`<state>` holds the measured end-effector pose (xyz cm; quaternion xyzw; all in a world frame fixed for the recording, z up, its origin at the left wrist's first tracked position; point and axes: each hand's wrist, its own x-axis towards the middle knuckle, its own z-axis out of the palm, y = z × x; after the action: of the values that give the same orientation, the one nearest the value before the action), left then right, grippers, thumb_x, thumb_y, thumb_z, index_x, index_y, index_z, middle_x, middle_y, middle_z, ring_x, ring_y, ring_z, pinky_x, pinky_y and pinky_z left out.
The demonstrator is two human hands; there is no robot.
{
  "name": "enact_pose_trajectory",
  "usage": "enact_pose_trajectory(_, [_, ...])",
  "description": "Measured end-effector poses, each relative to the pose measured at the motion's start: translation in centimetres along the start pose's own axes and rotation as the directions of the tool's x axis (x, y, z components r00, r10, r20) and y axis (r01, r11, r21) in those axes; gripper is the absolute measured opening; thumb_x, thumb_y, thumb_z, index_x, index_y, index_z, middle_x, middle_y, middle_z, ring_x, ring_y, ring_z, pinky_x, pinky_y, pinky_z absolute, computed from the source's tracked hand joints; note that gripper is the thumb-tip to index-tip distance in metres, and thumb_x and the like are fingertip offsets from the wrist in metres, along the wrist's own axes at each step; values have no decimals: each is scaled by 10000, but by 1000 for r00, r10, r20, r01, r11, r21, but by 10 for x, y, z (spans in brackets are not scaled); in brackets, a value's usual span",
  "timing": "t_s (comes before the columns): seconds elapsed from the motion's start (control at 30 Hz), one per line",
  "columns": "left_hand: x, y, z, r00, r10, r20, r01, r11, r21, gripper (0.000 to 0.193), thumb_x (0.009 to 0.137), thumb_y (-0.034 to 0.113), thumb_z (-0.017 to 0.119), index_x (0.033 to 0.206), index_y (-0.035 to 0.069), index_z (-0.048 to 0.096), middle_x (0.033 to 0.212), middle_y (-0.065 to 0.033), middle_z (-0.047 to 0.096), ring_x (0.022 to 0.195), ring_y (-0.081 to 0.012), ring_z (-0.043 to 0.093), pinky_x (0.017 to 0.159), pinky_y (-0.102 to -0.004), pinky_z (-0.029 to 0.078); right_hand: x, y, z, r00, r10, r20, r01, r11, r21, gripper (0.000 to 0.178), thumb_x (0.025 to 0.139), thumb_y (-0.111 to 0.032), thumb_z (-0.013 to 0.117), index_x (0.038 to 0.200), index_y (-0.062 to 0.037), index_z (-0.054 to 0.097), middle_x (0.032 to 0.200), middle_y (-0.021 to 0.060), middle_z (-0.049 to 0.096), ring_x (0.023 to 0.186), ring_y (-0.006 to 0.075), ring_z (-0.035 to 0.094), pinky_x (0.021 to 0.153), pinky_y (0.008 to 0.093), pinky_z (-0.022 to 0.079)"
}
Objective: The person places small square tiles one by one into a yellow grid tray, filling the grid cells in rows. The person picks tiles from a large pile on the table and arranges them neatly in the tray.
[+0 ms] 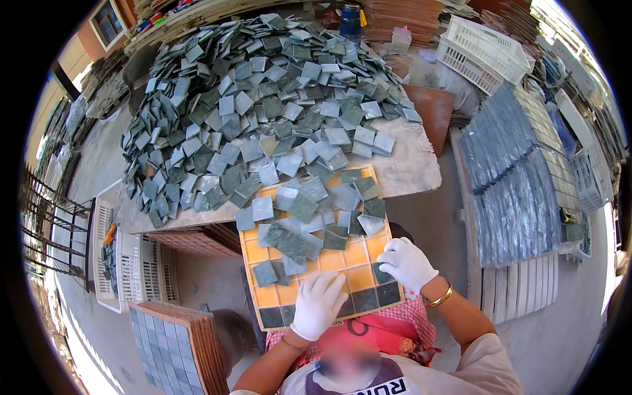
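White-gloved left hand (318, 306), unclenched, perhaps steadies the yellow gridded tray (359, 278) at 6 o'clock; white-gloved right hand's (406, 263) grip, at 4 o'clock, is unclear.

Grey floor (573, 303), reddish wall (89, 41) with window (108, 25), bright sunlight (84, 352) lower left.

White-gloved hands: 2, left hand (319, 306) and right hand (407, 264). Grid tray (268, 297): 1. Seated tiles (365, 301) along its near edge: at least 5 visible, row partly hidden. Loose tiles (288, 242) on tray: over a dozen; overlap prevents exact count. Tabletop (415, 158): 1. Tile heap (263, 92): 1, pieces uncountable. White crates (484, 52), far right: at least 2. Blue container (351, 25), far: 1. Gold bangle (440, 296): 1.
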<state>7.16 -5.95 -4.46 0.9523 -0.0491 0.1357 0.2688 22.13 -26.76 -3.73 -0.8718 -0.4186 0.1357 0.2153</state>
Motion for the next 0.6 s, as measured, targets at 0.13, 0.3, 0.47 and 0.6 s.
enact_pose_trajectory(0.13, [41,-1,-3,998,9,-60,-1,993,119,577,705,173,760,1240,76,566,1219,-107,532,1079,-299,507,905,-418,446,-19,-1,19,991,48,-121,-53,998,-34,223,809,-198,671,1007,-102,636,968,99,585,960,303,548,846,399,484])
enact_pose_trajectory(0.3, [81,-23,-4,998,-18,56,2,963,269,696,654,186,796,1281,88,511,1243,-96,497,1053,-287,524,870,-387,473,-24,3,-1,997,27,-78,-22,998,67,300,800,-172,673,1083,-95,610,1044,99,605,1020,318,559,873,410,485])
enact_pose_trajectory(0.47, [93,-44,-5,990,27,140,-54,980,191,625,633,153,807,1197,81,545,1127,-92,529,978,-296,544,842,-395,480,-25,12,8,984,-103,-148,112,992,56,293,792,-171,679,1064,-82,616,1043,93,599,1016,309,559,881,401,485])
enact_pose_trajectory(0.6, [92,-34,-9,992,44,115,-62,985,162,604,623,166,813,1163,77,558,1090,-102,536,976,-316,546,840,-404,481,-27,11,20,976,-105,-189,116,992,48,297,791,-177,682,1067,-86,623,1064,90,590,1023,302,556,884,392,486])
